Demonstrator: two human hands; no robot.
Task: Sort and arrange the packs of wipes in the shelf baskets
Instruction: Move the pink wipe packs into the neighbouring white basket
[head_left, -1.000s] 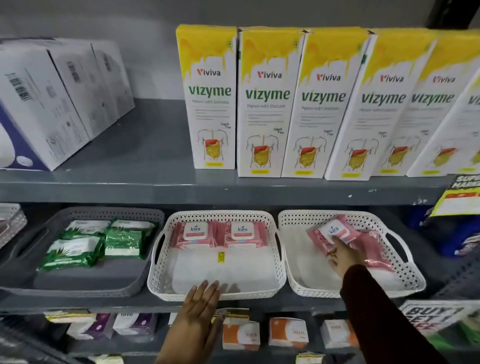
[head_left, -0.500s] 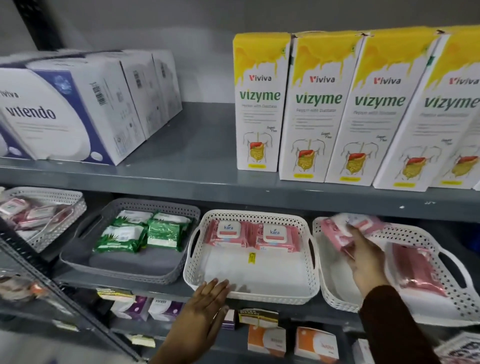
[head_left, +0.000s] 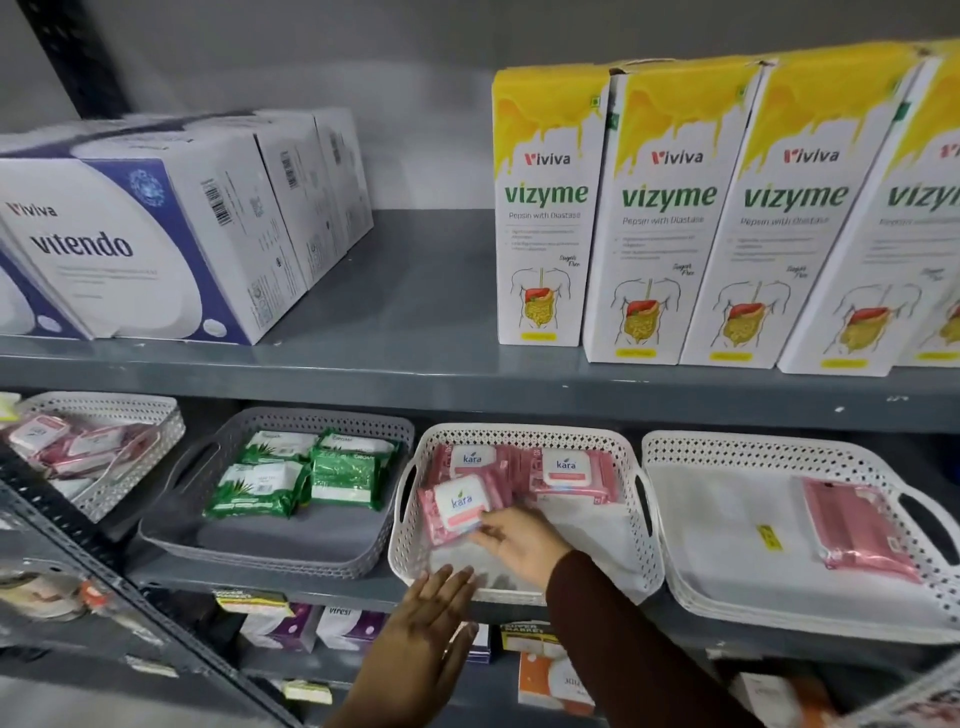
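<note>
1. Fingertips of the right hand (head_left: 519, 540) pinch the lower right corner of a pink pack of wipes (head_left: 460, 506), closed on it lightly, not wrapped around it; the pack lies tilted in the front left part of the middle white basket (head_left: 641, 525), so this looks like the moment of setting it down
2. Flat and open, the left hand (head_left: 431, 618) holds nothing; its fingers press against the front rim of that basket, most likely to steady it against sliding on the shelf while the other hand works inside
3. Two more pink packs (head_left: 569, 473) lie side by side along the back of the same basket, labels up, so the held one seems meant to start a front row below them
4. One pink pack (head_left: 857, 525) lies alone in the right white basket (head_left: 727, 452), label side down, probably next to be brought across
5. Green packs (head_left: 306, 478) fill the back half of the grey basket (head_left: 270, 551) to the left, kept apart by colour; a further white basket (head_left: 156, 431) at far left holds loose pink packs in no clear order
6. All baskets sit on a grey metal shelf (head_left: 332, 582); the board above carries tall yellow-topped cartons (head_left: 550, 208) and white and blue boxes (head_left: 130, 244), with a plain grey wall behind and small boxes on the level below
</note>
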